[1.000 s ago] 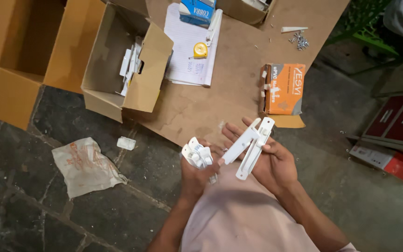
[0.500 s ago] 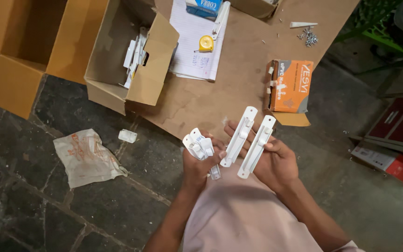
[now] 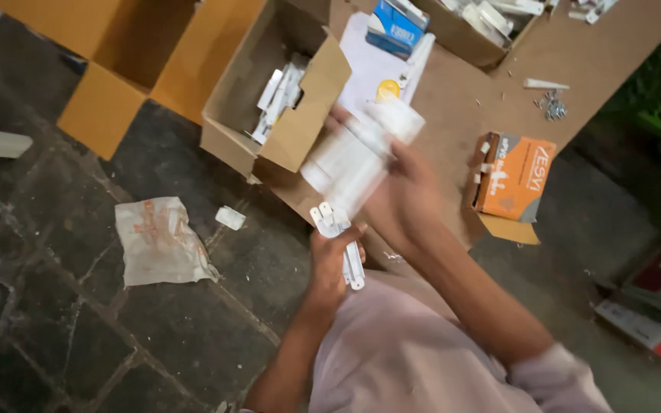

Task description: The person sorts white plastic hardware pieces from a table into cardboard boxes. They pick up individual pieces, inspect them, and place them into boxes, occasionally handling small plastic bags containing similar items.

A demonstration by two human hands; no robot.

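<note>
My left hand (image 3: 330, 264) grips a small bunch of white plastic pieces (image 3: 342, 241) in front of my chest, their ends poking out above and below my fingers. My right hand (image 3: 399, 191) is blurred in motion above it, holding long white plastic strips (image 3: 357, 157) that point up and left toward an open cardboard box (image 3: 300, 130). That box holds more white strips (image 3: 277, 92). Both hands hover over the edge of a brown cardboard sheet (image 3: 460, 99) spread on the stone floor.
An orange small box (image 3: 516, 177) lies open on the sheet at right. Loose screws (image 3: 552, 105), a blue box (image 3: 395, 27), white paper and a yellow round object (image 3: 388, 89) lie farther back. A crumpled plastic bag (image 3: 161, 241) and a small white piece (image 3: 230, 218) lie on the dark floor at left.
My right hand has swung the long white strips up and left toward the open box. My left hand has stayed near my chest with its pieces. The view has tilted.
</note>
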